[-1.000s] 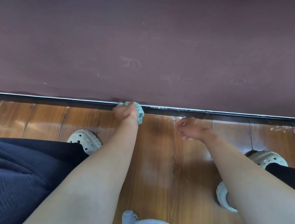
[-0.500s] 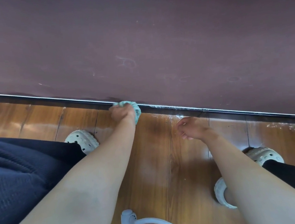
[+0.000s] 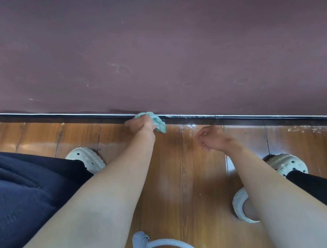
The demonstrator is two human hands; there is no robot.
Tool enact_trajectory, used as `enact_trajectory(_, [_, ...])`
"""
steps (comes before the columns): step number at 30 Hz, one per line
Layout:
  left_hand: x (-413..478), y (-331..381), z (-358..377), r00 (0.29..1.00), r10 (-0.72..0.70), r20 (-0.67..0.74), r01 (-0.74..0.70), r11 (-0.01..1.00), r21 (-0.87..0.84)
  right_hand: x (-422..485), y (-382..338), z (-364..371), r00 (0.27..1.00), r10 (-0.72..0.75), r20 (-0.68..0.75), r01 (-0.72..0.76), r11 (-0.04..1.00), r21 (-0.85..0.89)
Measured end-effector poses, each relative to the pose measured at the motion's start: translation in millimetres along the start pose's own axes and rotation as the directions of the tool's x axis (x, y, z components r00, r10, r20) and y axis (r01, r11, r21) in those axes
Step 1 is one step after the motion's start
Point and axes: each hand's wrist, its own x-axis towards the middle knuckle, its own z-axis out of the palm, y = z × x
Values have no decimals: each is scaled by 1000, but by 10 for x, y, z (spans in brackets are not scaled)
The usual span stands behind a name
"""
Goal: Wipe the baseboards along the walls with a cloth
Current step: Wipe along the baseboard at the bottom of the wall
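Gripping a bunched teal cloth (image 3: 159, 121) in the left hand (image 3: 140, 125), pressed against the dark baseboard (image 3: 60, 118) directly ahead. Right hand (image 3: 213, 138) just beside, over the wooden floor (image 3: 182, 173), fingers (image 3: 204, 140) loosely curled, apart from the cloth.

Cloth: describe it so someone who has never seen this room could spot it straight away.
Follow the dark purple wall down to the black baseboard where it meets the wooden floor. About midway along it, the left hand grips a small bunched cloth against the strip. It is the only pale green thing there.
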Motion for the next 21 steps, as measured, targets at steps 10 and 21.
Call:
enact_trajectory(10, [-337, -328, 368, 998, -15, 64, 2, 981, 194, -6, 350, -188, 998, 56, -32, -56, 998, 5])
enact_trajectory(21, [-185, -104, 215, 990, -6, -142, 13, 999, 47, 32, 19, -349, 999, -31, 32, 31, 999, 11])
